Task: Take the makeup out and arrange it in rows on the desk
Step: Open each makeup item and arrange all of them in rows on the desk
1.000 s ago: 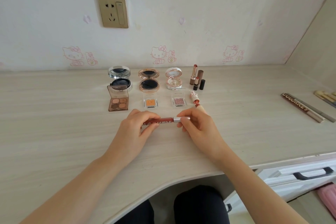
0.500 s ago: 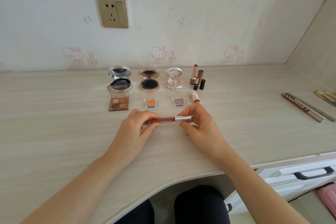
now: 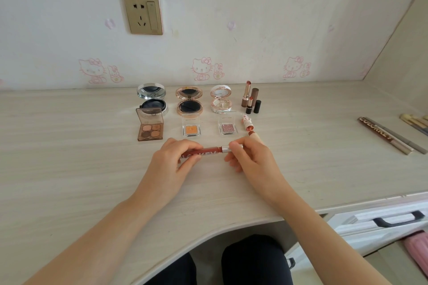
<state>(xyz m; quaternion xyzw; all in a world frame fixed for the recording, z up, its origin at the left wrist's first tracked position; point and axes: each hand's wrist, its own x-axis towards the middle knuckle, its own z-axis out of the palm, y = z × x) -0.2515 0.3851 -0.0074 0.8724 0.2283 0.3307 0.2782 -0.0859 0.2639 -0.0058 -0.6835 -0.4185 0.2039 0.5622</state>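
1. The left hand (image 3: 171, 165) grips the red lip-gloss tube (image 3: 208, 151) by its barrel. The right hand (image 3: 252, 162) pinches its silver cap (image 3: 225, 148), likely to pull it open like the opened compacts (image 3: 189, 105).
2. The tube is held level over the worktop (image 3: 69, 169), mid-width, nearer the front edge than the eyeshadow row (image 3: 190, 129), probably to start a third row.

We see a pale wood-grain bench (image 3: 69, 157), matt and smooth; a red plastic lip tube (image 3: 209, 150), glossy, with shiny silver collar (image 3: 225, 148); a round chrome compact (image 3: 151, 92), mirror-bright; a clear plastic eyeshadow case (image 3: 190, 126), glossy.
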